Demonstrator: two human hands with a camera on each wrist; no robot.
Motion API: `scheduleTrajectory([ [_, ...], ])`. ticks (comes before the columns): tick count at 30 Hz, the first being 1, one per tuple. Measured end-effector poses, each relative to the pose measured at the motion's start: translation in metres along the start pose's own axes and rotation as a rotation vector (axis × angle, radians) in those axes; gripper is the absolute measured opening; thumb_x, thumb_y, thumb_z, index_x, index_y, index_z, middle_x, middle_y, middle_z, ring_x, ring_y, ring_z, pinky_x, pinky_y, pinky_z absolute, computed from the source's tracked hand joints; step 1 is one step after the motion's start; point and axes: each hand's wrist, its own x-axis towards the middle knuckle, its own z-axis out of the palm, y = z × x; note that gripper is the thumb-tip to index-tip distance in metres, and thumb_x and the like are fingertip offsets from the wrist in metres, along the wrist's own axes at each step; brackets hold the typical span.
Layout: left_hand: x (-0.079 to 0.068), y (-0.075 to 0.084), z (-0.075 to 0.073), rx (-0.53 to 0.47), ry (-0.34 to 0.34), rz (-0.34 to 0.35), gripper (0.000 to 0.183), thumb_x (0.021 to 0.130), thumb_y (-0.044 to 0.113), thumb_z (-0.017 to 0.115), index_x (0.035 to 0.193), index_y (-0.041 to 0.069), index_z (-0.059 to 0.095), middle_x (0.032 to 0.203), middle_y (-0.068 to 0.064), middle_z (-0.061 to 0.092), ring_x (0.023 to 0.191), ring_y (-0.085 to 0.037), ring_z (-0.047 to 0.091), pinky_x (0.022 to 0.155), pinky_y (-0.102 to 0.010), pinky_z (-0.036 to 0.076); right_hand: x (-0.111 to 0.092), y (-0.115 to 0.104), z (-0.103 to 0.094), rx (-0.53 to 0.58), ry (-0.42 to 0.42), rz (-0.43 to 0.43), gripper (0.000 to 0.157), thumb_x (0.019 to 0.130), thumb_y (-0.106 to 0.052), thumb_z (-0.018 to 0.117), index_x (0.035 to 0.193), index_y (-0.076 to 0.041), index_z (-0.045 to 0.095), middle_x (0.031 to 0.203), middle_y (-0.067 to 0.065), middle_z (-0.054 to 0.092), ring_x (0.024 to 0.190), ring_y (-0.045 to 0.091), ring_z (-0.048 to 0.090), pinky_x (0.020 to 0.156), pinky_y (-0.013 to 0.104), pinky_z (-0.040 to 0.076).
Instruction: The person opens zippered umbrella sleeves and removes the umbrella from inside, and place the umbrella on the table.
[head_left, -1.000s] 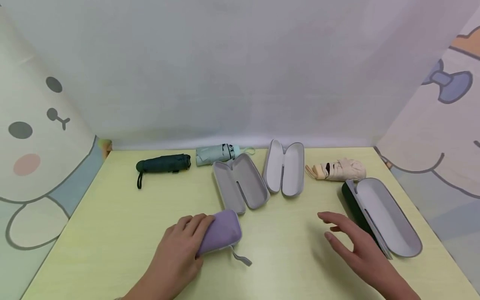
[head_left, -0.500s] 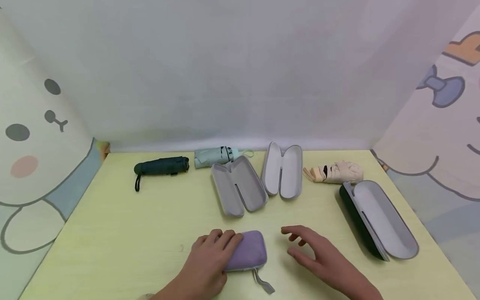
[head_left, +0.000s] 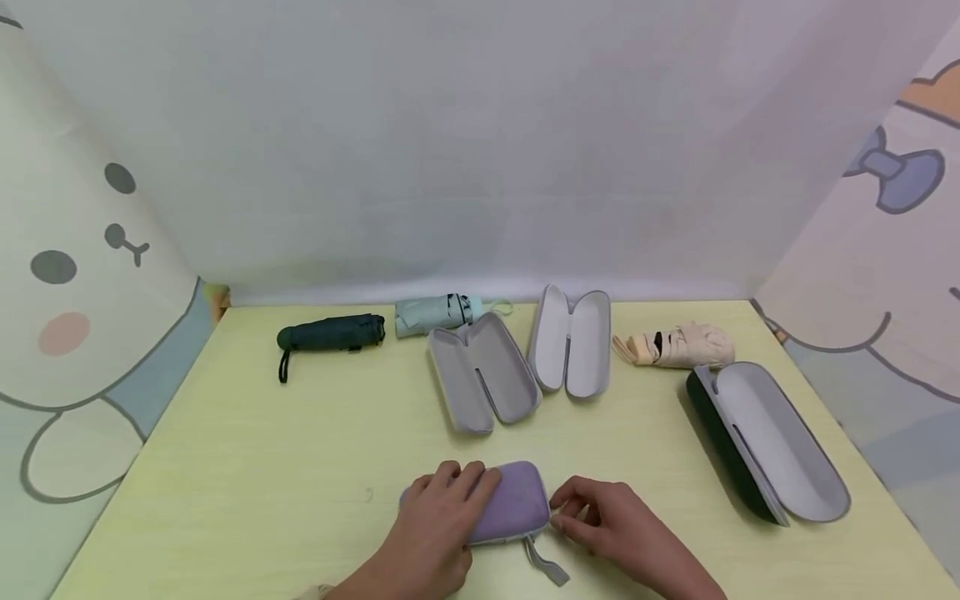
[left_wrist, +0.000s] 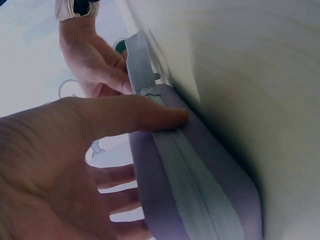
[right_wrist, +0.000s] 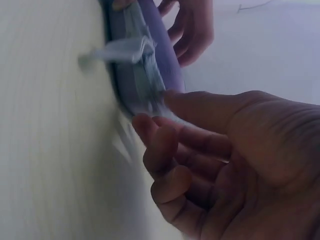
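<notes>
A purple zip case [head_left: 512,502] lies flat near the front of the table. My left hand [head_left: 442,521] grips its left part, fingers over the top and thumb [left_wrist: 155,114] along the grey zipper band [left_wrist: 192,177] in the left wrist view. A grey strap [head_left: 547,562] hangs from the case's near side. My right hand [head_left: 611,525] is at the case's right end with fingers curled. In the right wrist view its thumb [right_wrist: 200,107] touches the zipper band at the corner; blur hides whether it pinches a zipper pull.
Two open grey-lined cases [head_left: 483,371] [head_left: 572,342] lie behind, and a dark green one [head_left: 768,446] lies open at right. Folded umbrellas line the back: dark green [head_left: 332,333], pale blue [head_left: 431,315], beige [head_left: 686,346]. A white curtain [head_left: 480,167] backs the table.
The left hand has brought the purple case rightward and nearer. My right hand has moved left to the case's end, its fingers curling in from a looser pose.
</notes>
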Motion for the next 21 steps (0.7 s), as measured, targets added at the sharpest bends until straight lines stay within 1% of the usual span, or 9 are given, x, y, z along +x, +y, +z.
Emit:
scheduleTrajectory([
  [3, 0.001, 0.001, 0.000, 0.006, 0.001, -0.001, 0.078, 0.057, 0.004, 0.073, 0.129, 0.019, 0.049, 0.116, 0.005, 0.057, 0.098, -0.019, 0.054, 0.071, -0.040, 0.052, 0.001, 0.000, 0.004, 0.080, -0.029, 0.074, 0.019, 0.091, -0.034, 0.069, 0.100, -0.018, 0.067, 0.078, -0.004, 0.071, 0.051, 0.004, 0.056, 0.049, 0.025, 0.048],
  [6, 0.002, 0.001, 0.000, 0.008, -0.010, -0.006, 0.079, 0.057, 0.006, 0.075, 0.130, 0.019, 0.049, 0.116, 0.004, 0.058, 0.099, -0.019, 0.054, 0.071, -0.040, 0.052, 0.000, 0.000, 0.009, 0.159, -0.055, 0.114, 0.021, 0.091, -0.031, 0.069, 0.101, -0.012, 0.067, 0.075, -0.001, 0.070, 0.050, 0.006, 0.054, 0.048, 0.025, 0.045],
  [8, 0.002, 0.000, 0.000, 0.005, -0.025, -0.010, 0.080, 0.057, 0.007, 0.077, 0.131, 0.019, 0.049, 0.117, 0.004, 0.058, 0.099, -0.020, 0.054, 0.070, -0.041, 0.052, 0.001, 0.001, 0.011, 0.213, -0.092, 0.141, 0.022, 0.091, -0.030, 0.069, 0.100, -0.010, 0.066, 0.073, 0.000, 0.070, 0.048, 0.006, 0.052, 0.048, 0.024, 0.043],
  [11, 0.002, -0.001, -0.002, -0.009, -0.058, -0.012, 0.079, 0.062, 0.011, 0.080, 0.133, 0.020, 0.047, 0.119, 0.004, 0.057, 0.101, -0.020, 0.054, 0.071, -0.041, 0.052, 0.000, 0.001, 0.017, 0.323, -0.165, 0.183, 0.022, 0.091, -0.026, 0.069, 0.099, -0.006, 0.066, 0.071, 0.000, 0.069, 0.046, 0.006, 0.048, 0.046, 0.023, 0.040],
  [14, 0.002, -0.002, -0.003, -0.016, -0.083, -0.013, 0.080, 0.065, 0.018, 0.085, 0.134, 0.020, 0.045, 0.120, 0.005, 0.056, 0.103, -0.019, 0.054, 0.073, -0.041, 0.053, 0.000, 0.000, 0.024, 0.416, -0.205, 0.225, 0.024, 0.092, -0.028, 0.068, 0.098, -0.004, 0.066, 0.070, 0.001, 0.070, 0.042, 0.005, 0.045, 0.043, 0.021, 0.037],
  [16, 0.002, -0.002, -0.005, -0.016, -0.100, -0.015, 0.081, 0.067, 0.023, 0.087, 0.135, 0.021, 0.044, 0.121, 0.005, 0.054, 0.103, -0.019, 0.053, 0.074, -0.042, 0.053, 0.000, -0.002, 0.028, 0.462, -0.209, 0.244, 0.027, 0.092, -0.029, 0.068, 0.097, -0.003, 0.066, 0.071, 0.003, 0.071, 0.040, 0.004, 0.043, 0.042, 0.020, 0.036],
  [18, 0.003, -0.002, -0.006, -0.016, -0.113, -0.018, 0.083, 0.066, 0.026, 0.088, 0.136, 0.021, 0.043, 0.122, 0.005, 0.054, 0.104, -0.019, 0.053, 0.075, -0.042, 0.053, 0.000, -0.004, 0.031, 0.486, -0.196, 0.255, 0.030, 0.092, -0.032, 0.068, 0.096, -0.002, 0.066, 0.070, 0.004, 0.072, 0.038, 0.003, 0.042, 0.041, 0.020, 0.035],
  [21, 0.004, -0.002, -0.006, -0.028, -0.136, -0.021, 0.085, 0.066, 0.029, 0.089, 0.137, 0.021, 0.042, 0.123, 0.005, 0.053, 0.105, -0.020, 0.052, 0.074, -0.042, 0.052, -0.002, -0.004, 0.034, 0.525, -0.179, 0.267, 0.030, 0.092, -0.030, 0.068, 0.095, 0.000, 0.066, 0.068, 0.004, 0.072, 0.036, 0.003, 0.041, 0.039, 0.019, 0.032],
])
